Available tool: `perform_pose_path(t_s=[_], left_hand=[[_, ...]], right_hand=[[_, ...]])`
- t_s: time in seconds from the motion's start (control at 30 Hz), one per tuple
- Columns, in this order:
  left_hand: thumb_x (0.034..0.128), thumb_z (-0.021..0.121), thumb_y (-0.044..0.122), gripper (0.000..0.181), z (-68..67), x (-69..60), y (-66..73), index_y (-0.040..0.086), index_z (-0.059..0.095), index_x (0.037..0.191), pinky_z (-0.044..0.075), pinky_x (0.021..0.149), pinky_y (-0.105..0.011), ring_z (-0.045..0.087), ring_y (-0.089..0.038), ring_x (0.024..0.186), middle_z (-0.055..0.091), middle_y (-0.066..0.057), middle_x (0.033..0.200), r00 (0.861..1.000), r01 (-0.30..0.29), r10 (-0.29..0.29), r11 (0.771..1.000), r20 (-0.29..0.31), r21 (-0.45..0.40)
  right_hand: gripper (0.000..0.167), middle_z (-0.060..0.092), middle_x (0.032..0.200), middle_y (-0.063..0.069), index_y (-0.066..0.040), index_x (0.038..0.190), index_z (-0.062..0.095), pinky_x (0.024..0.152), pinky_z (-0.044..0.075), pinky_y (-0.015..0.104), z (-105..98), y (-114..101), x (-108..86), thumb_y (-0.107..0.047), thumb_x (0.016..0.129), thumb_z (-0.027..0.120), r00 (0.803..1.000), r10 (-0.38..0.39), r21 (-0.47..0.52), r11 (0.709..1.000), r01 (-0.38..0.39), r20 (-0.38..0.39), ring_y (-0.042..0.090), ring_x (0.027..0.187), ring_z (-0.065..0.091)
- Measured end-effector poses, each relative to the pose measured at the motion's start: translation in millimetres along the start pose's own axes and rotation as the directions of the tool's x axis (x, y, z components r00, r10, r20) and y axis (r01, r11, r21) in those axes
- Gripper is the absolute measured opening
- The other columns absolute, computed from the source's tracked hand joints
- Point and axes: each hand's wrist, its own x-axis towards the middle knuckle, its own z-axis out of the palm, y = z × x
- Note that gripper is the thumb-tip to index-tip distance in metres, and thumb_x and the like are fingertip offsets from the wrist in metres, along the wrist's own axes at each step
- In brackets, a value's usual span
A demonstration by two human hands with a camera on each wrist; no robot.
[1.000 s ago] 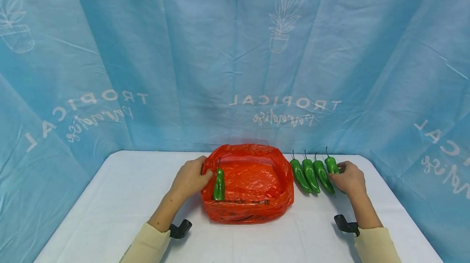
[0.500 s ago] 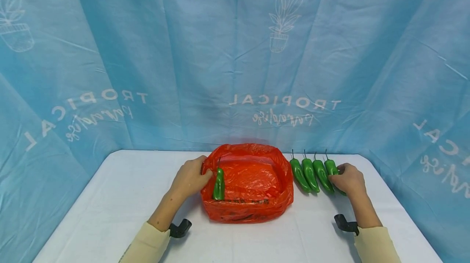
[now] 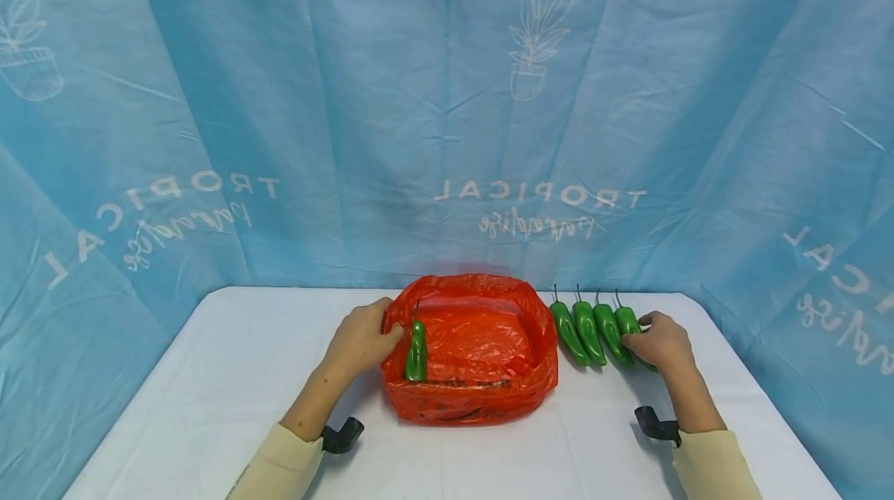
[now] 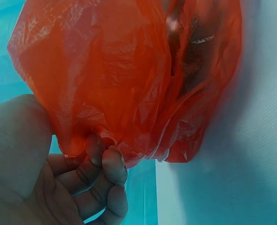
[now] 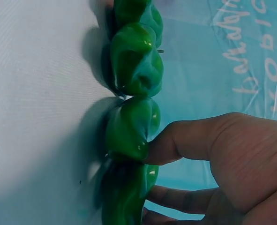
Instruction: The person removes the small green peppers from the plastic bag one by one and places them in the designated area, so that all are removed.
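A red plastic bag [image 3: 482,399] stands with its mouth spread wide on the table. My left hand [image 3: 361,337] grips its left rim, and in the left wrist view the curled fingers [image 4: 115,164] pinch the thin film. Inside the bag, against the left side, one green pepper [image 3: 417,352] lies stem upward. Right of the bag is a row of several green peppers [image 3: 589,333], stems toward the back. My right hand [image 3: 660,341] holds the rightmost pepper [image 3: 628,319] between thumb and fingers; its lower part is mostly hidden. In the right wrist view the thumb touches the peppers [image 5: 131,129].
A white cloth covers the table [image 3: 503,461]. Behind it hangs a blue printed curtain [image 3: 391,135], which also runs along both sides. A black wrist mount [image 3: 342,435] sits on the left wrist and another black mount [image 3: 656,424] on the right.
My right hand has shifted slightly left, and the rightmost pepper has come down level with the others and close beside its neighbour. The left hand and bag have stayed put.
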Motion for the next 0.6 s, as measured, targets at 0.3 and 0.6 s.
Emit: perform_pose_path(t_s=[0.3, 0.6], left_hand=[[0.0943, 0.066, 0.017, 0.019, -0.9, -0.3, 0.7, 0.006, 0.069, 0.110, 0.052, 0.058, -0.030, 0.059, -0.014, 0.064, 0.064, 0.002, 0.075, 1.000, 0.015, -0.015, 1.000, 0.000, 0.005], [0.0943, 0.066, 0.016, 0.021, -2.1, 0.2, 2.1, 0.005, 0.070, 0.111, 0.052, 0.057, -0.030, 0.060, -0.014, 0.063, 0.064, 0.002, 0.074, 1.000, 0.014, -0.015, 1.000, -0.009, -0.009]], right_hand=[[0.069, 0.058, 0.127, 0.043, 0.022, 0.138, 0.048, 0.085, 0.057, 0.059, -7, -8, -7.3, -0.023, 0.090, 0.069, 1.000, -0.016, -0.020, 1.000, 0.015, -0.017, 0.055, 0.111, 0.061], [0.065, 0.056, 0.132, 0.042, 0.018, 0.140, 0.050, 0.092, 0.055, 0.062, -16, -26, -19.2, -0.024, 0.093, 0.067, 0.996, -0.066, -0.012, 0.998, 0.066, -0.054, 0.056, 0.118, 0.058]])
